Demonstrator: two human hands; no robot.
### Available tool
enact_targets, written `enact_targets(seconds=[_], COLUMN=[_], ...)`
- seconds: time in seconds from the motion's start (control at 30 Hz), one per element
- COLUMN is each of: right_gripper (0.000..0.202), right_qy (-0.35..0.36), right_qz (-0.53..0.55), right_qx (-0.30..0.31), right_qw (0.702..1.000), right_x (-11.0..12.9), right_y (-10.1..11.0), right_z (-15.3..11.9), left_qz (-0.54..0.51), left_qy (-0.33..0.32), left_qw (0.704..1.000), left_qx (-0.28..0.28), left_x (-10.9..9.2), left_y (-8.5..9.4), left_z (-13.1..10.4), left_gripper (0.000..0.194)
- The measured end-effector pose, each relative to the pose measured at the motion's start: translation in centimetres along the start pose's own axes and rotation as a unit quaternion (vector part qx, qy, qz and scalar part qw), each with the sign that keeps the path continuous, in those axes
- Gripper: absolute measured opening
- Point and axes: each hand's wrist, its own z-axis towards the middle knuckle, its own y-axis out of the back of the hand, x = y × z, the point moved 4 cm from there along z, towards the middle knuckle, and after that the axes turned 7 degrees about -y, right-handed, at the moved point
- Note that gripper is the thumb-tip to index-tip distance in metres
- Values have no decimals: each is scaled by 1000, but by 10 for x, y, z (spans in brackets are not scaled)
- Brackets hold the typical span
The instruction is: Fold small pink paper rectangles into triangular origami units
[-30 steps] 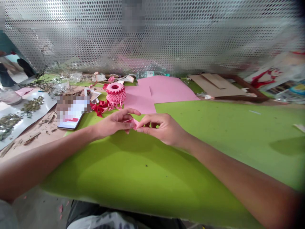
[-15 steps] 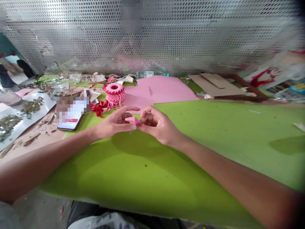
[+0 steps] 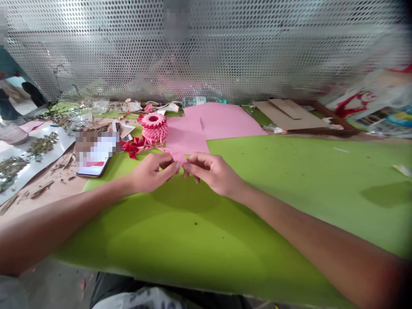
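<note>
Between my hands, just above the green tabletop (image 3: 206,240), is a small piece of pink paper (image 3: 179,158). My left hand (image 3: 153,172) pinches its left side between thumb and fingers. My right hand (image 3: 210,171) pinches the lower right corner, with the fingers curled. The paper's folds are partly hidden by my fingertips. Just beyond my left hand stands a ring-shaped pink stack of folded paper pieces (image 3: 155,128). Red and pink folded pieces (image 3: 131,148) lie at its foot. Pink paper sheets (image 3: 225,122) lie flat behind my hands.
A phone (image 3: 96,156) lies at the left, near dried plant bits (image 3: 43,143) on a white sheet. A plastic bottle (image 3: 196,101) rests along the perforated metal panel (image 3: 244,51). Brown cardboard (image 3: 289,116) and a wooden frame (image 3: 343,122) lie at the back right.
The pink paper has turned from a narrow folded shape to a flatter, wider face. My left fingers, spread before, have closed on it, and my right fingers have shifted their hold.
</note>
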Motion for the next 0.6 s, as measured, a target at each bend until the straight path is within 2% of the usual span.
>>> enact_targets(seconds=[0.2,0.37,0.5,0.6], right_gripper=[37,32,23,31], right_qy=[21,11,35,32], right_qz=[-28,-17,-66,-17], right_qx=[-30,-2,-16,5], right_qw=[999,1000,997,999], right_x=[2,1,6,6], right_y=[-1,-7,-4,-2], right_z=[-2,-3,-5,-4], left_qz=[20,-9,-35,-54], left_qy=[4,9,20,20], left_qw=[1000,1000,998,994], left_qx=[-13,-10,41,88], left_x=[-1,-1,0,0], left_y=[2,1,-1,-4], left_z=[0,0,0,-1], left_gripper=[32,31,27,21])
